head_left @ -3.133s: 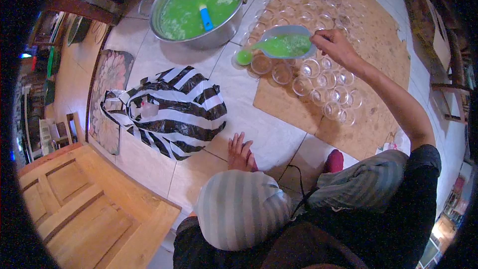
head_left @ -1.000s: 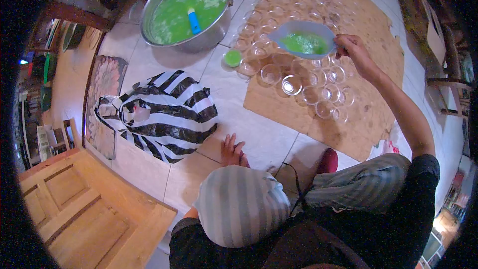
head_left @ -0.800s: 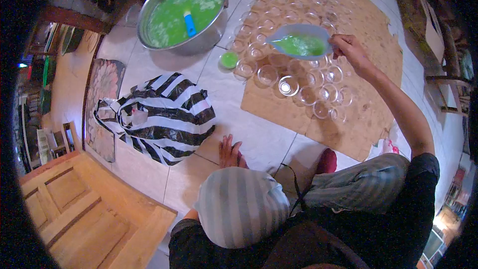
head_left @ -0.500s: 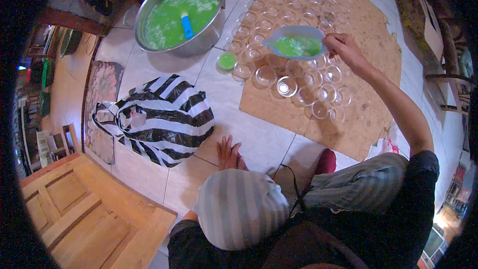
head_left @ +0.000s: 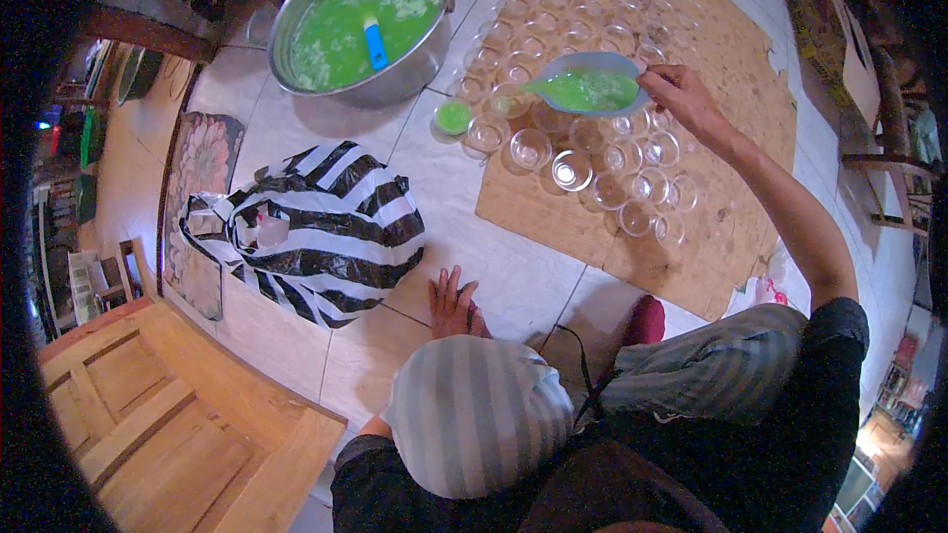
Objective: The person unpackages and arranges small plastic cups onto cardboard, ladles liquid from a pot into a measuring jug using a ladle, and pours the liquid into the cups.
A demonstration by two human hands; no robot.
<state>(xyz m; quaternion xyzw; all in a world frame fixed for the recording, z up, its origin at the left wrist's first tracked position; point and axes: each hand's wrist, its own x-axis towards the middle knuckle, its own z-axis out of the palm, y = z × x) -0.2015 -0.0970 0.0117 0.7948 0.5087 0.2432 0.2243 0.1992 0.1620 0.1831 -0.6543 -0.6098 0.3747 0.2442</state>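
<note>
My right hand (head_left: 679, 101) is closed round the handle of a translucent plastic jug (head_left: 614, 64) holding green liquid. The jug tilts to the left, and green liquid runs from its spout into a clear plastic cup (head_left: 509, 103). Beside that one, a filled cup (head_left: 453, 117) of green liquid stands on the tiles. Many clear cups (head_left: 530, 149) stand in rows below and around the jug. My left hand (head_left: 453, 302) lies on the tiled floor beside my knee, fingers stretched out, holding nothing.
A large metal pot (head_left: 425, 69) of green liquid, with a blue-handled utensil (head_left: 374, 45) in it, stands at upper left. A striped plastic bag (head_left: 346, 237) lies nearer me. Brown cardboard (head_left: 691, 247) lies under most cups. A wooden panel (head_left: 178, 424) is at lower left.
The jug has tipped slightly, and green liquid now pours into the cup next to the filled one. My left hand has stayed on the floor.
</note>
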